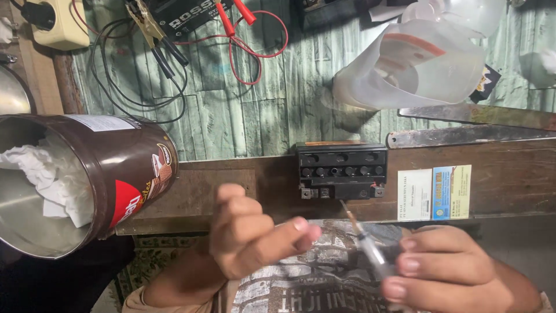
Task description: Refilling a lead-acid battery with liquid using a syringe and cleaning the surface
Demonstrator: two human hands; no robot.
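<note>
My right hand (449,269) at the bottom right grips a clear-handled screwdriver (365,240), its thin metal tip pointing up toward a small black battery (340,171) that stands on the dark wooden ledge (231,185). My left hand (252,235) hovers at the bottom centre, fingers loosely curled with the thumb stretched toward the screwdriver, holding nothing that I can see. The battery's row of round cell holes faces me. Below my hands lies printed newspaper (301,284).
A brown tin can (124,174) stuffed with white tissue lies on its side at left. Further back are red and black clamp leads (174,40), a cut translucent plastic jug (414,66), a saw blade (475,124) and a beige power socket (55,23).
</note>
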